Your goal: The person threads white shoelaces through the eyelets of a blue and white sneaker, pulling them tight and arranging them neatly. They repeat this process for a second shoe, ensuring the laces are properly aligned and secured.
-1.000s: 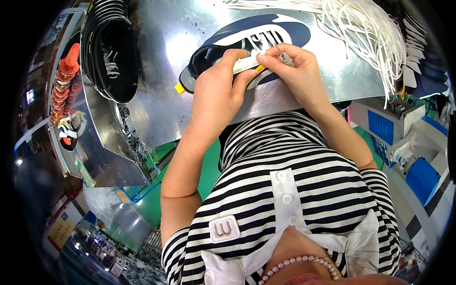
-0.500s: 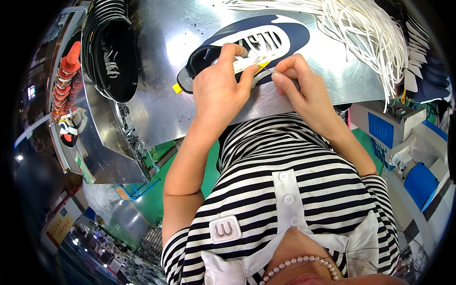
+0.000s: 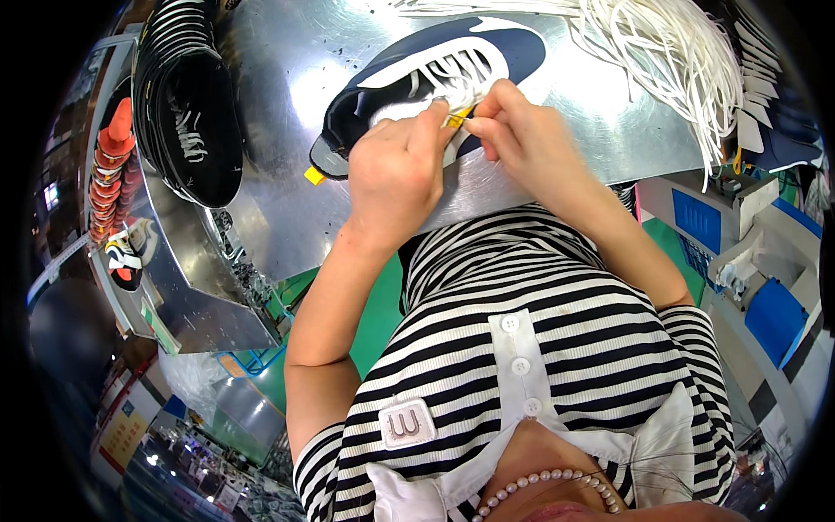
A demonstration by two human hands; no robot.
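Both hands on navy shoe

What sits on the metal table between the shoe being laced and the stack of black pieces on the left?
Nothing: in the head view, bare shiny table separates the shoe from the black stack.

One head-worn fisheye view looks steeply down, close above the metal table, chest near, bench far.
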